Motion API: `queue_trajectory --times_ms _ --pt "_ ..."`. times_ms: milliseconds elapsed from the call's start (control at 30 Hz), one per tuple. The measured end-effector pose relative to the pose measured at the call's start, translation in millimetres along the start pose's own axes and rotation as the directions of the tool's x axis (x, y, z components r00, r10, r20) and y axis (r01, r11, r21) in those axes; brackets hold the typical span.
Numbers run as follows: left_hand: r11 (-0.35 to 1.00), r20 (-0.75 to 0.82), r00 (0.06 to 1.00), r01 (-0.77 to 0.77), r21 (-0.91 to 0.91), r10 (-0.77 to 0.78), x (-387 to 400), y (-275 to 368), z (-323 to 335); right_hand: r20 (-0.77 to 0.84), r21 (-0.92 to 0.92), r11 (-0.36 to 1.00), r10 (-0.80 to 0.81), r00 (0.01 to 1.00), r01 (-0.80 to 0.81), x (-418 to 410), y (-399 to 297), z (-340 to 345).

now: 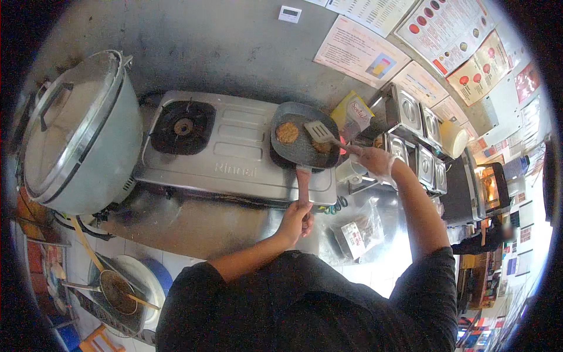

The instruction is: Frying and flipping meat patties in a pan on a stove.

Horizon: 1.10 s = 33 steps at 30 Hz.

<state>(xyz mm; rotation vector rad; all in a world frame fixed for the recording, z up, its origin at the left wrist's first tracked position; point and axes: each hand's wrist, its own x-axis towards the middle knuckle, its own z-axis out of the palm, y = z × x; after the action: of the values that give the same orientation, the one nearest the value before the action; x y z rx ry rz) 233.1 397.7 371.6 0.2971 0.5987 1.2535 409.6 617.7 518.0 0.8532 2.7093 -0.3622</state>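
Note:
My left hand (pixel 296 222) grips the brown handle (pixel 303 182) of a grey frying pan (pixel 303 154), which sits over the right side of a two-burner Rinnai gas stove (pixel 237 152). Two round browned patties lie in the pan. The left patty (pixel 287 133) is fully in sight, while a slotted spatula (pixel 320 131) partly covers the right patty (pixel 322 146). My right hand (pixel 374 161), in a clear plastic glove, holds the spatula by its handle. Whether the blade is under or on top of the right patty I cannot tell.
A large lidded rice cooker (pixel 101 145) stands left of the stove. Lidded steel containers (pixel 410 112), a yellow pouch (pixel 354 110) and a white mug (pixel 349 170) are to the right. A clear plastic package (pixel 358 233) lies near my right elbow. Another person (pixel 484 240) is at far right.

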Motion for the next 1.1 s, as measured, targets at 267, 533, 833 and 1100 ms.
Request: queue_trajectory --times_ms 267,533,833,1100 --pt "0.999 -0.017 1.0 0.026 0.025 -0.025 -2.1 2.7 1.0 0.195 -0.191 0.964 0.222 0.956 -0.185 24.0 -31.8 3.2" --pt "1.0 -0.013 1.0 0.01 -0.015 -0.01 -5.2 3.1 -0.7 0.279 -0.512 0.845 -0.003 0.96 0.152 -8.2 -8.6 0.9" --pt "1.0 -0.037 0.999 0.021 -0.008 -0.021 0.1 6.9 3.6 0.146 -0.176 0.956 0.262 0.954 -0.236 3.9 -46.8 6.2" --pt "0.999 -0.071 0.996 0.053 0.014 -0.052 -2.7 6.8 1.3 0.032 -0.101 0.971 0.219 0.975 -0.214 -15.6 -48.2 -12.9"
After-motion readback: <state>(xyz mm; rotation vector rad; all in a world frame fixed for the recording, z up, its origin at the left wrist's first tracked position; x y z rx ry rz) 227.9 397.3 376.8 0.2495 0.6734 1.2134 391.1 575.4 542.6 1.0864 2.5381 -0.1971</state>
